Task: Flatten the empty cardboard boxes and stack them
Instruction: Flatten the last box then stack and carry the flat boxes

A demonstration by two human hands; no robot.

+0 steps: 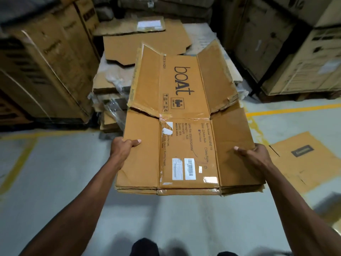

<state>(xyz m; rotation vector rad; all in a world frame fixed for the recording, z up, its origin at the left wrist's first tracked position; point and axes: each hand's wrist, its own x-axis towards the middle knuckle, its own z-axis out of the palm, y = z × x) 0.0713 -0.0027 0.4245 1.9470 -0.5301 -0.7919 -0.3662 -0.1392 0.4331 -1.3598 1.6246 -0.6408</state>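
1. Flat box (184, 126) carried level, off the floor, just short of the stack (118, 85). Its far flaps overlap the stack's near edge in view; whether they touch it, cannot tell.
2. Held at the two side edges, likely to keep the wide sheet from folding at its creases while it is carried in. Far flaps tilt up a little; near end shows several layers, so possibly more than one sheet is in the grip.
3. Left hand (124, 145): closed over the left edge of the box, thumb lying on top, fingers curled under and out of sight.
4. Right hand (255, 152): closed over the right edge of the box, thumb and a finger pressed flat on top, the rest hidden beneath.
5. Stack: flattened sheets piled unevenly, plastic wrap poking out of its left side. Tall cartons (46, 71) stand left of the stack, more to its right.
6. A loose sheet (302, 159) lies on the floor well right of the stack, not yet gathered.
7. Judgement: flattening done for this box; laying it on the stack is the step in hand.
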